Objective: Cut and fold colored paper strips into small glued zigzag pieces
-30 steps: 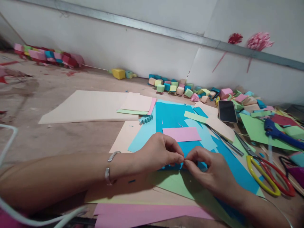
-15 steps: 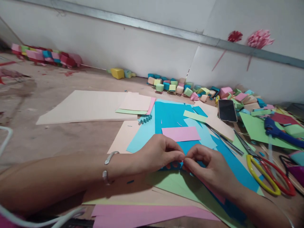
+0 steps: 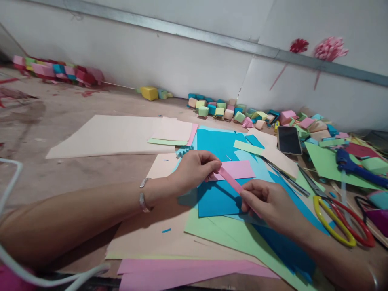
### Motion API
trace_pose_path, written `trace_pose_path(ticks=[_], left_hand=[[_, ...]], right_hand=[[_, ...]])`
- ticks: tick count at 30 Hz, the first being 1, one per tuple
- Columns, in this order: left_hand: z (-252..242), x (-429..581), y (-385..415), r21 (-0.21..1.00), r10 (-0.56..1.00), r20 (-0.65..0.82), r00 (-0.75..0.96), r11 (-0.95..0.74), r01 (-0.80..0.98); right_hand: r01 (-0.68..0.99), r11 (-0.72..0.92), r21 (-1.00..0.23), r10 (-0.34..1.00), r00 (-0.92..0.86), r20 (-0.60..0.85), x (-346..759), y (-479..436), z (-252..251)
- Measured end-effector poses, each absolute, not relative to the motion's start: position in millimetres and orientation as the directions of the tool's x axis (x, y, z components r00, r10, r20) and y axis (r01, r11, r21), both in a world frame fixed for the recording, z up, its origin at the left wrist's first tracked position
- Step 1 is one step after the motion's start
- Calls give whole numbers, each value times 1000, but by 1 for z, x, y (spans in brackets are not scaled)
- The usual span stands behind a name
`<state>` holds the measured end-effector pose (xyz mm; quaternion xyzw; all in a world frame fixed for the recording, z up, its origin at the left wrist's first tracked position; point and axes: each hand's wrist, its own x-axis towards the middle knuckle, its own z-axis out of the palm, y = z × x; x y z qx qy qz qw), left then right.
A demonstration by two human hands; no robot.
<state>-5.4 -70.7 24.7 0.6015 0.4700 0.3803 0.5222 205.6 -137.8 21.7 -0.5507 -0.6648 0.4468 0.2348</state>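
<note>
A narrow pink paper strip point(image 3: 230, 180) is stretched at a slant between my two hands. My left hand point(image 3: 198, 167) pinches its upper end between thumb and fingers. Lower and to the right, my right hand point(image 3: 263, 200) grips the other end, and a bit of pink shows below those fingers. Under the strip lie a pink paper rectangle point(image 3: 241, 169) and a blue sheet point(image 3: 218, 202). A small folded light-blue zigzag paper point(image 3: 184, 151) rests just beyond my left hand.
Scissors point(image 3: 335, 220), a glue gun point(image 3: 348, 163) and a phone point(image 3: 289, 140) lie on the right. Folded paper boxes point(image 3: 220, 111) line the wall. A large cream sheet point(image 3: 121, 135) spreads at the left, a white cable point(image 3: 12, 182) at the near left. Green paper point(image 3: 218, 234) lies in front.
My hands have moved apart, the left one up and away. The pink strip, mostly hidden before, now shows stretched between them.
</note>
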Motion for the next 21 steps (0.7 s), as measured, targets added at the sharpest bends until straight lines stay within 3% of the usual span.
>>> trace_pose_path(ticks=[6,9,12,16,21], left_hand=[[24,-10,-59,994,987,1,162,-18,104],[22,-12,-55,996,987,-4,163,-11,92],[18,-13,-52,997,978,-55,201,44,59],[15,-13,-52,994,953,-112,280,109,26],[17,-7,-66,985,912,-169,374,170,30]], right_hand=[[491,-14,-871,960,-238,-149,211,-134,23],[431,55,-901,974,-221,-46,214,-135,26],[342,238,-909,927,-360,107,219,-137,30],[261,385,-885,773,-615,155,223,-140,34],[246,445,-861,793,-555,251,220,-135,22]])
